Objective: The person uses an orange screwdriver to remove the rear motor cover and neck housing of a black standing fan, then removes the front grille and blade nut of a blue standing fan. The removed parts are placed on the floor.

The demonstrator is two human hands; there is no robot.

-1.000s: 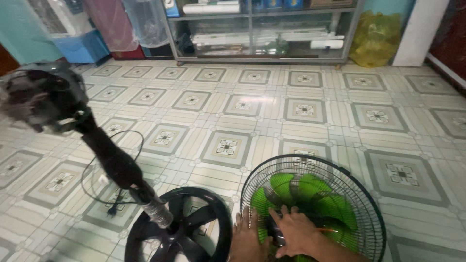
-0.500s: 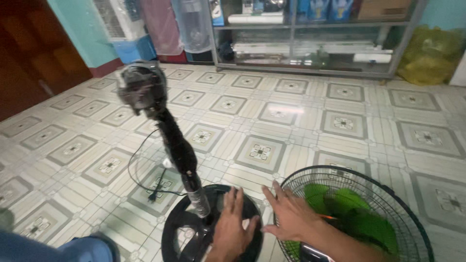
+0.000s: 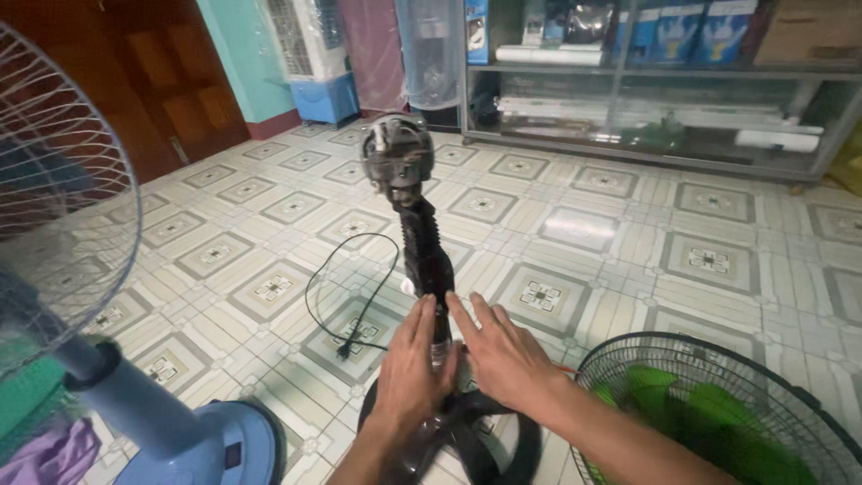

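Observation:
A black stand fan without its grille stands in the middle, with its bare motor head [image 3: 398, 159] on top of a black pole [image 3: 429, 260] and a round black base [image 3: 449, 431] on the floor. My left hand [image 3: 411, 368] and my right hand [image 3: 503, 355] are both open, fingers spread, on either side of the lower pole, close to it or just touching. To the right on the floor lies a black wire grille [image 3: 718, 404] with green fan blades [image 3: 700, 422] inside.
A black power cord [image 3: 346, 296] loops on the patterned tile floor left of the pole. A second fan with a blue base [image 3: 180, 431] and a wire grille [image 3: 54, 198] stands at the near left. Glass shelving [image 3: 655, 81] and a wooden door [image 3: 162, 81] are at the back.
The view has swung left and moved closer. My hands left the green-bladed grille and came to the black fan's pole. The blue fan came into sight at the left.

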